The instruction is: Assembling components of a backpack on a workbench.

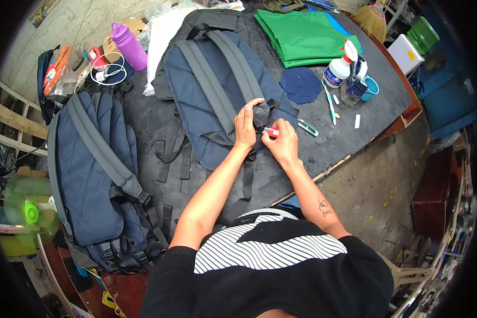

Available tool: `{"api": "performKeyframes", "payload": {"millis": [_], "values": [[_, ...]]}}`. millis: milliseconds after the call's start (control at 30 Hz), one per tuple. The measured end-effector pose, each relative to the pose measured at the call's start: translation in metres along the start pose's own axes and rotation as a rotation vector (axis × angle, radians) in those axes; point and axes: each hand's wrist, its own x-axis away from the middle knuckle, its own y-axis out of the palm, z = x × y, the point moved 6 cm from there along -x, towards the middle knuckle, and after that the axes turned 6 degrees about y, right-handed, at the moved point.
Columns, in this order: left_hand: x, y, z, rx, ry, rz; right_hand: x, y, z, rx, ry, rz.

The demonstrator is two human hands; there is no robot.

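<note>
A navy backpack [196, 106] with grey padded shoulder straps lies on the dark table in front of me. My left hand [245, 125] grips the lower end of its right shoulder strap [242, 69], near the black webbing and buckle; part of this grip is hidden. Close beside it, my right hand [283, 142] pinches a small red lighter [273, 132] with a pale label. The lighter's metal end points toward the strap end. Whether it is lit, I cannot make out. Just right of my right hand lies a teal thread snipper [308, 127].
A second navy backpack [98, 175] stands at the left. Behind are a purple bottle [130, 46] and folded green fabric [305, 37]. At right stand a spray bottle [338, 68] and blue cup [371, 87], with a toothbrush [329, 103] lying nearby.
</note>
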Motion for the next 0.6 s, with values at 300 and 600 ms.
{"api": "performKeyframes", "payload": {"millis": [300, 600], "values": [[0.0, 0.001, -0.001, -0.027, -0.034, -0.062, -0.013, -0.016, 0.008, -0.261, 0.174, -0.036], [0.001, 0.0, -0.002, -0.002, -0.04, -0.046, -0.039, -0.012, 0.002, -0.152, 0.138, -0.037]]}}
